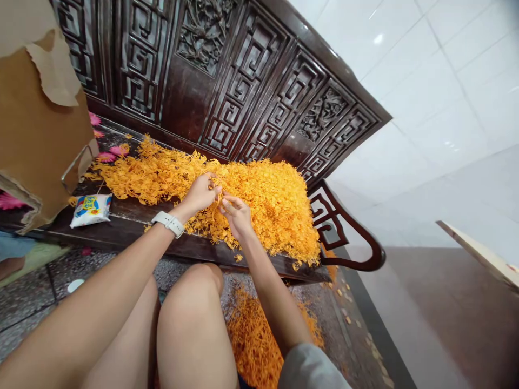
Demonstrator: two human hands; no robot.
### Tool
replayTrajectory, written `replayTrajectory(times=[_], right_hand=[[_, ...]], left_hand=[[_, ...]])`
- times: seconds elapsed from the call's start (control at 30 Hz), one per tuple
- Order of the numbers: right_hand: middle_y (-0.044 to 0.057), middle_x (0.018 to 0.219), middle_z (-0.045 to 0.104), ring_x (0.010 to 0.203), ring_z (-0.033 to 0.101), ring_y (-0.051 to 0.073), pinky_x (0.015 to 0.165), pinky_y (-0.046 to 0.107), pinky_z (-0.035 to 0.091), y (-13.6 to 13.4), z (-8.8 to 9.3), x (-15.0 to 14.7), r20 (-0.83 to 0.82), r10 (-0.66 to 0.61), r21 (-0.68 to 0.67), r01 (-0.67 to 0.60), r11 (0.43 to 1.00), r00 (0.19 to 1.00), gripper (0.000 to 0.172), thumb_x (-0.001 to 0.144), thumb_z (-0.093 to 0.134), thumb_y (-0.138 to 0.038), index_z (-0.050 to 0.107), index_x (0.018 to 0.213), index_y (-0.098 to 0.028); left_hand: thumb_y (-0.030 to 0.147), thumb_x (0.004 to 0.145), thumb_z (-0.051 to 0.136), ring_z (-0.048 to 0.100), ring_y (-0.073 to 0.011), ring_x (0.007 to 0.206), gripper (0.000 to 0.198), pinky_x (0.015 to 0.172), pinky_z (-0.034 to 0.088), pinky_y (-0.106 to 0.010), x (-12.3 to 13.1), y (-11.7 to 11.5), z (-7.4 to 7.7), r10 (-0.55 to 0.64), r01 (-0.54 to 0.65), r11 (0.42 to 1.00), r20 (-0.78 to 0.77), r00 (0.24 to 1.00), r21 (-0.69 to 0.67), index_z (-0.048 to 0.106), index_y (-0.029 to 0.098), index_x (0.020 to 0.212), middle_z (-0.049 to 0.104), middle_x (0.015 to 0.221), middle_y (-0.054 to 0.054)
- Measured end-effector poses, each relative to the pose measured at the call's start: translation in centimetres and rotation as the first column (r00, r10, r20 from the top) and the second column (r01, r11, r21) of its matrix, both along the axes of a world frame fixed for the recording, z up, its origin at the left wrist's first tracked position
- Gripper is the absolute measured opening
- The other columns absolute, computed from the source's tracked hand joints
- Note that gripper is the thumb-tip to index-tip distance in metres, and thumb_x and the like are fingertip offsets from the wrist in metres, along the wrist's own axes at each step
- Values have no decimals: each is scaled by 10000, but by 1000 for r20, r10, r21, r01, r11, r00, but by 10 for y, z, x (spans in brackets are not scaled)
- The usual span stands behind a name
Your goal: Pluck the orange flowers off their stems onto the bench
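A long heap of orange artificial flower pieces [275, 205] with frilly edges covers the dark wooden bench seat. Over the middle of this heap, my left hand [201, 193], with a white watch [167, 222] at its wrist, pinches a small orange flower piece [219, 198]. My right hand [237, 216] meets it from the right, its thumb and fingertips closed at the same piece. The fingertips of both hands nearly touch. Exactly how the piece sits between them is too small to make out.
A carved wooden backrest [190, 108] rises behind the heap, with a curved armrest [365, 254] at right. A torn cardboard box [44, 119] and a white printed packet [91, 209] are on the left. More orange strands [253, 340] lie below. Another person's leg [12, 266] shows far left.
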State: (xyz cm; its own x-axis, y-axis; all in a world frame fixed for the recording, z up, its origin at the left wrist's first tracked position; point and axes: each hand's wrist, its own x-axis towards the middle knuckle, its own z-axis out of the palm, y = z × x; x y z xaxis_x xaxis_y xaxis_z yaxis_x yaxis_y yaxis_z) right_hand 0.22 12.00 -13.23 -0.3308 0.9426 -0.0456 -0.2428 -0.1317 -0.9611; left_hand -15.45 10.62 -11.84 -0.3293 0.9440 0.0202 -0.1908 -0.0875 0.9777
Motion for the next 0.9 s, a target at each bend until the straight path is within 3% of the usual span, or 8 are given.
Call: replayTrajectory(times=[0.17, 0.43, 0.57, 0.73, 0.9], right_hand=[[-4, 890, 747, 794, 684, 123, 777, 265, 590, -2, -1, 6, -84, 43, -116, -53, 992, 996, 285, 700, 937, -227, 743, 909, -226], [-19, 749, 674, 689, 585, 103, 683, 232, 511, -4, 1, 10, -55, 58, -137, -65, 988, 997, 257, 717, 909, -161, 795, 943, -201], [-28, 703, 634, 655, 539, 108, 663, 243, 482, -8, 0, 10, -34, 127, -150, -130, 980, 991, 223, 748, 904, -188, 802, 946, -202], [-35, 694, 608, 647, 516, 116, 669, 260, 480, -16, 2, 10, -24, 229, -174, -230, 957, 973, 187, 782, 912, -266, 761, 869, -199], [-24, 781, 675, 708, 603, 123, 670, 240, 503, -19, 5, 11, -58, 224, -192, -231, 954, 973, 209, 821, 892, -282, 727, 934, -218]], left_hand=[[-2, 817, 745, 612, -146, 618, 351, 632, 438, -254, 0, 0, 1, 37, -37, 999, -65, 997, 5, 633, 152, 1112, 589, 756, 24], [23, 825, 750, 618, -161, 629, 368, 637, 463, -276, -7, -2, 1, 48, -47, 999, -91, 995, 4, 624, 164, 1140, 579, 755, 18], [12, 774, 799, 630, -187, 738, 399, 699, 492, -290, -8, -7, 6, 53, -53, 999, -95, 994, 3, 657, 169, 1113, 614, 784, -15], [-17, 744, 800, 622, -191, 786, 390, 728, 496, -290, -7, -12, 12, -23, 22, 1000, -89, 996, -10, 681, 160, 1071, 644, 824, -33], [-25, 763, 767, 600, -175, 756, 355, 709, 481, -292, -8, -11, 13, -41, 42, 999, -124, 991, 6, 673, 151, 1056, 625, 816, -28]])
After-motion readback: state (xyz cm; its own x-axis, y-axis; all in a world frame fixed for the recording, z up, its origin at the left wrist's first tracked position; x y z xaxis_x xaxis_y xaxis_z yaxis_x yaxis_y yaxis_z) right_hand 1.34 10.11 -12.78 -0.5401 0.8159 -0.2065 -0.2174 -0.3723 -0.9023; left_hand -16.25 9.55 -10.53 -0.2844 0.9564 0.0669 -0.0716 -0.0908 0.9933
